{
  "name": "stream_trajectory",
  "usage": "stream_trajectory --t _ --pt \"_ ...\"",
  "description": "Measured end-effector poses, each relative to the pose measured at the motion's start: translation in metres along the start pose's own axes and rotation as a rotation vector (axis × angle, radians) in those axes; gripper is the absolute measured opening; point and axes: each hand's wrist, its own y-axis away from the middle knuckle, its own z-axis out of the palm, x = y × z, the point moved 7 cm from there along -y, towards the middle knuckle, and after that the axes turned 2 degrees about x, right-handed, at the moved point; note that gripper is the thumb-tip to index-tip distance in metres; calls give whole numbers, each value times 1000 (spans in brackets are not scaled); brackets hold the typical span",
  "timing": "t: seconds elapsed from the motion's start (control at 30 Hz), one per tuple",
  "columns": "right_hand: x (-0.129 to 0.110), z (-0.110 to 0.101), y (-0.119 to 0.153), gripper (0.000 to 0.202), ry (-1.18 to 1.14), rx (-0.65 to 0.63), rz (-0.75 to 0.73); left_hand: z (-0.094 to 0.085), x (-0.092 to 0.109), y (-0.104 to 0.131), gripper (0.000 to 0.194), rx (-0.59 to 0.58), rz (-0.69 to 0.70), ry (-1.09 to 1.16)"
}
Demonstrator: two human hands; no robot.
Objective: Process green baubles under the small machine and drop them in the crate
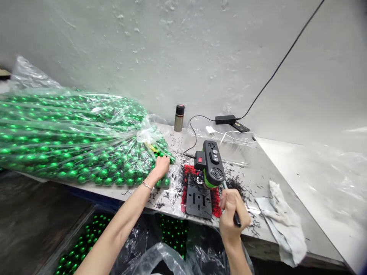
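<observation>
A bottle stands upright before the grey wall. To its right lies a white plug. Farther right, a crumpled cloth lies on the table, partly over its front edge.

A long table with a smooth, pale grey top stands against the wall. A bulging clear plastic bag of shiny green balls covers its left part. Near the wall stands an upright brownish-grey bottle with a black lid. Right of that lies a shallow clear plastic tray, with a white plug and a black oblong power adapter at its far side. At the front edge lies a fuzzy red mat, bearing a black slotted metal plate. Thin black shreds litter the tabletop around it. A rumpled white cloth hangs partly over the front edge at right.
</observation>
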Motion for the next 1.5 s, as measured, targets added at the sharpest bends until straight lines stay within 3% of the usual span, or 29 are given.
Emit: stream_trajectory --t 0.17,0.27,0.4,0.5,0.57,0.7,0.87,1.0,1.17,1.5 --pt "3 0 3 33 0 -8 -13 -13 -7 19 37 -6 5 173" --pt "3 1 4 34 13 -10 -10 -14 -13 53 49 -5 -96 674" --pt "3 2 4 33 7 -8 4 15 7 113 67 -124 -278 1280" --pt "2 1 4 34 8 -5 2 41 36 146 74 -245 -416 1486" --pt "2 1 3 34 20 -6 0 55 52 154 79 -288 -486 1528" --pt "2 1 3 35 43 -18 3 66 63 147 85 -260 -514 1458" --pt "2 0 3 34 36 -14 -14 71 73 137 73 -284 -362 1226" --pt "2 0 4 34 46 -18 -23 64 84 132 50 -234 -183 960" --pt "2 -1 6 33 43 -19 -40 51 93 129 41 -111 -13 662" --pt "5 -1 9 34 48 -22 -17 52 101 134 37 -1 93 510"
